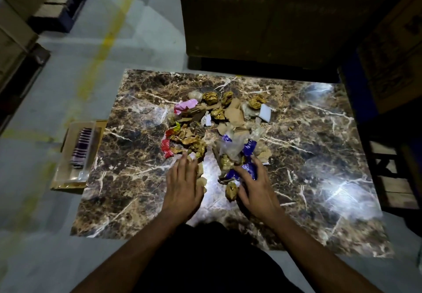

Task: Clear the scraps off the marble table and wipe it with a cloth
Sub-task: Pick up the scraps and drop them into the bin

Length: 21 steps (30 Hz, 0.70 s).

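A heap of scraps [219,123] covers the middle of the brown marble table [308,160]: crumpled brown paper balls, cardboard bits, clear plastic, and red, pink and white wrappers. My left hand [182,185] lies flat with straight fingers at the near left edge of the heap, touching crumpled brown paper [194,146]. Over on the near right side, my right hand [258,187] curls its fingers round a blue wrapper [247,169]. A brown paper ball [231,191] sits by its thumb.
A cardboard box [68,180] on the floor at the table's left edge holds a striped cloth [81,148] in clear packaging. A large dark carton [262,18] stands behind the table. A dark stool [392,174] is at the right.
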Tool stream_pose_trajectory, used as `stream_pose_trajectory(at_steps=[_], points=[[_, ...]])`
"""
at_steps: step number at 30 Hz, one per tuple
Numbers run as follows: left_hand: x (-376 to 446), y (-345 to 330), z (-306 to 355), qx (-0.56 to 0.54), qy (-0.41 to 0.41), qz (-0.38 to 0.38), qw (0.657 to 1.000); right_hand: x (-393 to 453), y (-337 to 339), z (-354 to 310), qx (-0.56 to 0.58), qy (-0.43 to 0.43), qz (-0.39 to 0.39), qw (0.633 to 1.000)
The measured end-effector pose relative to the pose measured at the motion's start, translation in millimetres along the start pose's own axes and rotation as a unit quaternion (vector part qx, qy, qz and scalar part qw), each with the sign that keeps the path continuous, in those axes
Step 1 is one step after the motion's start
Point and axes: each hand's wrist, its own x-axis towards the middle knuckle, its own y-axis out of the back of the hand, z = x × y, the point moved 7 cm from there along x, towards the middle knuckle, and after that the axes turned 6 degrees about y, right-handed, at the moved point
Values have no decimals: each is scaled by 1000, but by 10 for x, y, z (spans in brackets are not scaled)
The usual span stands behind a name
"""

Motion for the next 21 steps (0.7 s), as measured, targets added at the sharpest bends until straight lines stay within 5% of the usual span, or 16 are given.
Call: stream_pose_trajectory(at_steps=[3, 5, 8, 14, 21], points=[[205, 116, 430, 70, -220, 36, 972, 158, 38, -85, -15, 45, -13, 999], [397, 44, 607, 147, -292, -21, 945, 191, -66, -168, -41, 67, -50, 996], [673, -30, 562, 189, -247, -99, 945, 106, -161, -107, -57, 62, -69, 994], [724, 122, 182, 214, -137, -95, 963, -246, 108, 333, -11, 11, -2, 1000], [343, 213, 367, 44, -94, 43, 994, -278, 479, 488, 46, -33, 95, 994]])
